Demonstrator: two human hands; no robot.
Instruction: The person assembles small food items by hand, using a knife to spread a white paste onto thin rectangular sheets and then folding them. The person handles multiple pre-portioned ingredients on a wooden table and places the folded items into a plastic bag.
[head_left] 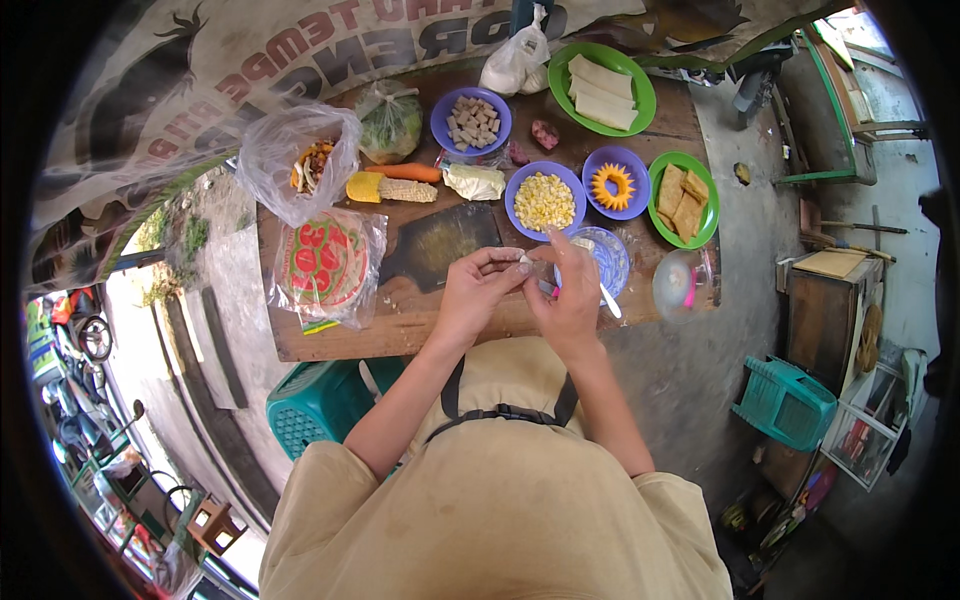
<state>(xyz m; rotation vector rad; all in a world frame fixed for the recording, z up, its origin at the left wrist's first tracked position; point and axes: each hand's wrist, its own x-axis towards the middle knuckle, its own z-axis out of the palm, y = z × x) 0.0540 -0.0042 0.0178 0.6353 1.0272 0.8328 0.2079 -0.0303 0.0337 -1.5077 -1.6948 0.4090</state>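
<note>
My left hand (482, 292) and my right hand (570, 300) meet above the table's near edge, fingertips pinched together. A small whitish piece (525, 258) shows between them; its kind is too small to tell. Under my right fingers a thin greyish edge with a bit of pink shows, mostly hidden. Just beyond is a blue-patterned bowl (612, 262) with a white spoon handle (609, 300) sticking out, partly covered by my right hand. Past my fingertips stands a purple bowl of corn kernels (545, 202). A dark cutting board (440, 245) lies beside my left hand.
Around the wooden table (400, 335) are a carrot (405, 173), a half-stripped corn cob (392, 188), a cabbage piece (474, 182), a packet of round wrappers (325, 265), a bowl of greyish cubes (472, 122) and green plates (711, 212). A teal stool (310, 405) stands at left.
</note>
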